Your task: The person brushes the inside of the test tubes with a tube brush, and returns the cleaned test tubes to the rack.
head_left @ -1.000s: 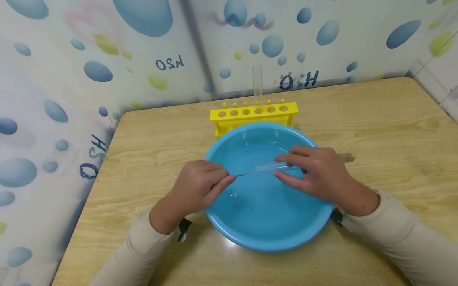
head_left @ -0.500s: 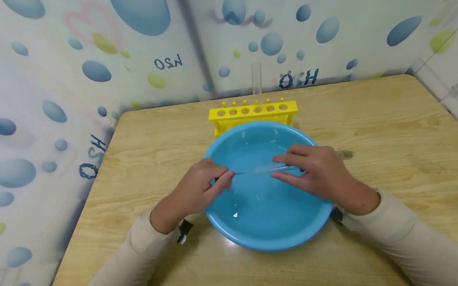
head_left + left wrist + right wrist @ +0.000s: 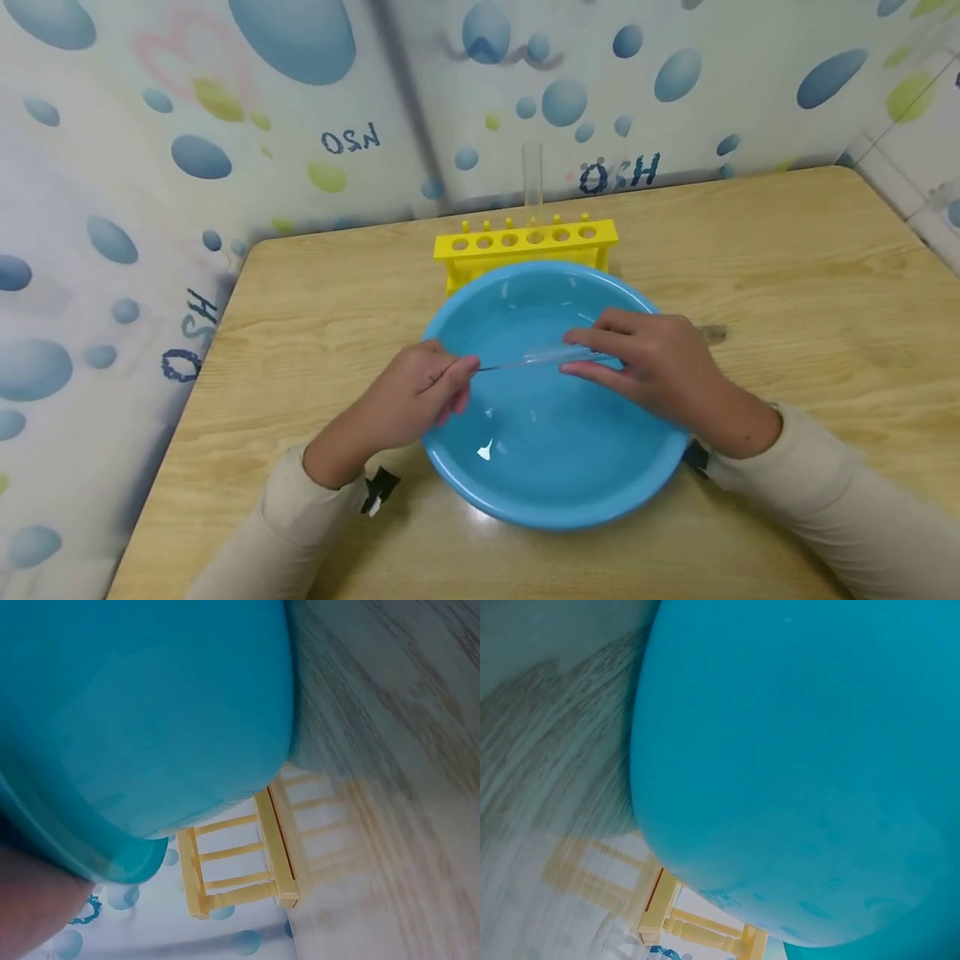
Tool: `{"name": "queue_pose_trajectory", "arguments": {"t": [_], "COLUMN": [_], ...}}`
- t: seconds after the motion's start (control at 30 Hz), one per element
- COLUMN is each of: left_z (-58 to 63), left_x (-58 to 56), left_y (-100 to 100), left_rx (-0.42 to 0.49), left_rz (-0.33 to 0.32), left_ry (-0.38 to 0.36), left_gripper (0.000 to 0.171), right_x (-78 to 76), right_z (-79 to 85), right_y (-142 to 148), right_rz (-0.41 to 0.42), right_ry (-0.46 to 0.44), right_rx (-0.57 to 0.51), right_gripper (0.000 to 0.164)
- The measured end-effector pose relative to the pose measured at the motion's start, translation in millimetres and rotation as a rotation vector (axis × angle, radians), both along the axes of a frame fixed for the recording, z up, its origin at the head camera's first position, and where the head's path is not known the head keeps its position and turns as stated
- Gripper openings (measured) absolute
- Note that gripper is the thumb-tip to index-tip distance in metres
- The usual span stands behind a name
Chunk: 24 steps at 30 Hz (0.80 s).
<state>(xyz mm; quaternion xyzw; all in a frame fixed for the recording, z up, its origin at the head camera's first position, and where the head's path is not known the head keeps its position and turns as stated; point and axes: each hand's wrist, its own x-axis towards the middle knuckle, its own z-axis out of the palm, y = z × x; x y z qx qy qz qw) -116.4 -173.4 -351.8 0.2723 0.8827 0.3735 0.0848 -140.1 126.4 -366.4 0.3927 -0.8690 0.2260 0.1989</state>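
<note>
Over a blue basin, my right hand holds a clear test tube between thumb and fingers, lying almost level. My left hand pinches the thin wire handle of what looks like a test tube brush. The wire runs to the tube's left end; the brush head inside is blurred. The right hand covers the tube's other end. In the left wrist view, part of the left hand shows beside the basin's rim; the right wrist view shows only the basin's outer wall large, not the hand.
Behind the basin stands a yellow test tube rack with another clear tube upright in it. A small greyish-brown object lies on the wooden table right of the basin. A patterned wall closes off the table's back and left.
My left hand has turned about the wire, its fingers curling further under. The right hand and tube stay nearly in place. Bright reflections in the basin have shifted, and the head view has moved slightly.
</note>
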Motion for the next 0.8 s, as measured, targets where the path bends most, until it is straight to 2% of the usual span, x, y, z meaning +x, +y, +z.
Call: {"name": "queue_pose_trajectory", "arguments": {"t": [0.07, 0.17, 0.3, 0.57, 0.8], "left_z": [2.0, 4.2, 6.3, 10.0, 13.1], "left_x": [-0.2, -1.3, -1.8, 5.6, 11.0], "left_y": [-2.3, -6.6, -12.0, -25.5, -37.4], "left_rx": [-0.005, -0.018, -0.056, -0.064, -0.108], "left_rz": [0.009, 0.013, -0.016, -0.038, -0.002], "left_ry": [-0.002, 0.019, 0.056, 0.083, 0.056], "left_gripper": [0.050, 0.048, 0.045, 0.045, 0.045], "right_x": [0.0, 0.1, 0.6, 0.7, 1.1], "right_z": [0.1, -0.3, -1.9, -4.2, -4.8], "right_y": [-0.7, -1.5, -0.9, -1.3, -1.7], "right_rz": [-0.007, -0.004, 0.014, 0.028, 0.051], "right_ry": [0.004, 0.012, 0.017, 0.021, 0.012], "right_rx": [-0.006, -0.014, -0.012, -0.022, -0.032], "right_gripper": [0.039, 0.042, 0.038, 0.040, 0.058]}}
